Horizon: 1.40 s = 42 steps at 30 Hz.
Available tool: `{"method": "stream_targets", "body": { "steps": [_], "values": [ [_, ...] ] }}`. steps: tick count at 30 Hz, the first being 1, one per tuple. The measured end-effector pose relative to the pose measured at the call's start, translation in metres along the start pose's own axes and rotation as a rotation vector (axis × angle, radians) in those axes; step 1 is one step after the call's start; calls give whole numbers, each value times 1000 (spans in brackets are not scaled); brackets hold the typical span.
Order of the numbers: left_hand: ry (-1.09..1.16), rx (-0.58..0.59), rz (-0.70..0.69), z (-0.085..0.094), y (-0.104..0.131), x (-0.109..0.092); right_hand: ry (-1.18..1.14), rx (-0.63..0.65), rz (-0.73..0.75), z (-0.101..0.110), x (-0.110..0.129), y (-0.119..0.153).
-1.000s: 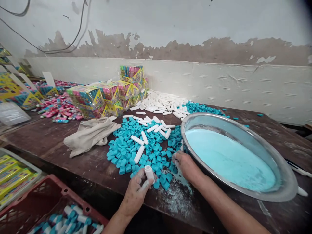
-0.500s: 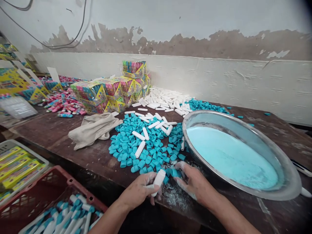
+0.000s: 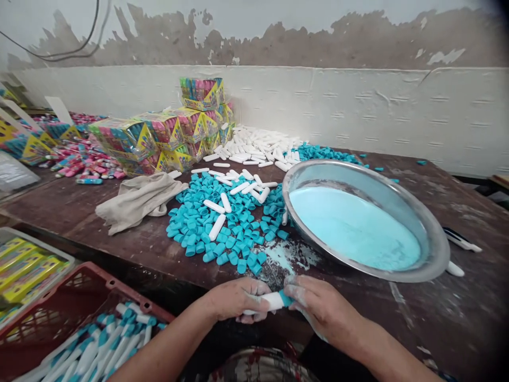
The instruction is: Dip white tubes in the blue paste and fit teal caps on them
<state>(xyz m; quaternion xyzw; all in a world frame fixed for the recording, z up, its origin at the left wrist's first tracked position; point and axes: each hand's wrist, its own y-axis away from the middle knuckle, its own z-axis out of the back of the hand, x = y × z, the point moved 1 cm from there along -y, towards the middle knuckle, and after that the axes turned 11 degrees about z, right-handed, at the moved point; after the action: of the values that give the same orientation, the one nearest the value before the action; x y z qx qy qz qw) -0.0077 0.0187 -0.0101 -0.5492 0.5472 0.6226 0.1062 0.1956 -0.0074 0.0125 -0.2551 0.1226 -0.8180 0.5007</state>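
Observation:
My left hand (image 3: 242,300) is closed around a small white plastic bottle (image 3: 273,301), held nearly level just off the table's front edge. On the bottle's right end sits a blue cap (image 3: 285,298), pinched by the fingers of my right hand (image 3: 314,302). Powder dusts the fingers of both hands. Beyond them lies a heap of loose blue caps (image 3: 234,249), with several white bottles (image 3: 217,227) scattered on top. A wide metal basin (image 3: 431,260) holding pale blue powder (image 3: 353,228) stands to the right.
A red crate (image 3: 99,276) of capped bottles is at lower left, beside a tray of yellow boxes (image 3: 27,270). A cloth (image 3: 139,199) lies left of the caps. Wrapped display packs (image 3: 159,132) and a white bottle pile (image 3: 258,143) are farther back. A box cutter (image 3: 461,240) lies right.
My right hand has picked up a blue cap from the heap's near edge and brought it onto the bottle's end. Both hands are now together, and the view has shifted.

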Motion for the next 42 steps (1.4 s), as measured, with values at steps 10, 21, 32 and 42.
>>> {"method": "stream_targets", "body": {
  "steps": [10, 21, 32, 42],
  "values": [
    [-709, -465, -99, -13, -10, -21, -730, -136, -648, -3, -14, 1],
    [-1097, -649, 53, -23, -15, -26, -1057, -69, -920, -1, -9, -2],
    [-1277, -601, 121, -27, -19, -38, -845, -89, -828, -7, -7, -2],
    [-1271, -559, 169, -26, -24, -42, -517, 18, -709, -15, -12, 1]
  ]
}}
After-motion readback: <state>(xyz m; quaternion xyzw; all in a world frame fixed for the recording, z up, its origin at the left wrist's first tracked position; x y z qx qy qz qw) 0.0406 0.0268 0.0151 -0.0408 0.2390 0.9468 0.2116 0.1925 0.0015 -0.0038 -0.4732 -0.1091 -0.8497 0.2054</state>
